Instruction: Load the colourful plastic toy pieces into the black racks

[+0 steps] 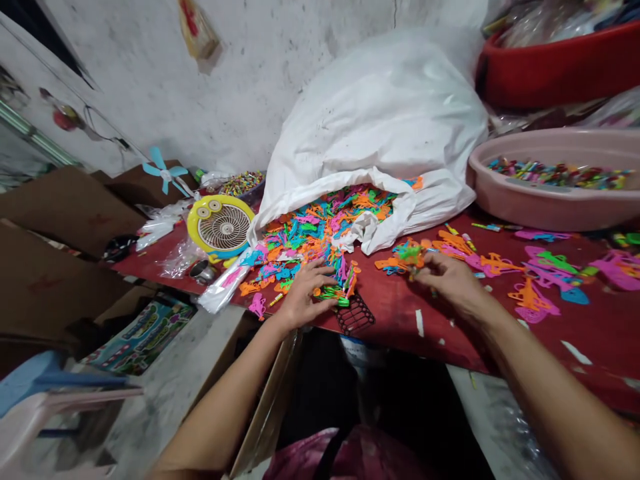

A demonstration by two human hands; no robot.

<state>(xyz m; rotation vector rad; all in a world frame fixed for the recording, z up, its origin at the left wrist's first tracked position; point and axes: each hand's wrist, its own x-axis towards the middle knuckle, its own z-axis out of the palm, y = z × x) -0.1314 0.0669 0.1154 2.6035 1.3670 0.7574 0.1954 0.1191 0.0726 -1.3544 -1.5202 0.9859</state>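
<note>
Across a red worktable (420,327), the left hand (303,297) is resting half-open on a heap of bright plastic pieces (300,257) spilling from a white sack (380,113), while the right hand (453,280) is pinching a green-and-orange cluster (411,257).

Bright, even light casts soft shadows under the right hand (453,283); frame edges bend and blur.
</note>
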